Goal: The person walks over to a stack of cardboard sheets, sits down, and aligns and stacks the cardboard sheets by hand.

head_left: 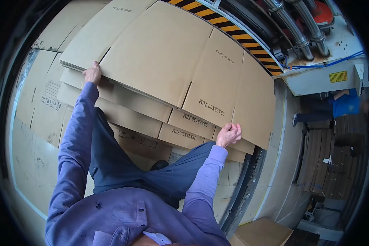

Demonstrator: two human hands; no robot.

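Observation:
A stack of flat, unfolded cardboard boxes (160, 53) lies in front of me, printed "38X25X30.7CM" and "Made in China". My left hand (93, 74) is closed on the near edge of this upper bundle, towards its left end, beside a slot. Farther right along that edge, my right hand (228, 134) has its fingers curled against the cardboard. Both thumbs and fingertips are partly hidden by the sheets. Beneath, lower flat cardboard boxes (184, 135) stick out towards me in offset layers, with the same print.
A yellow-and-black striped edge (238, 35) borders the stack's far side, beside a machine with metal cylinders (293, 26). Another person in a blue top (345, 103) is at the right, near stacked cardboard (315, 160). A dark rail (242, 188) runs along the floor at my right.

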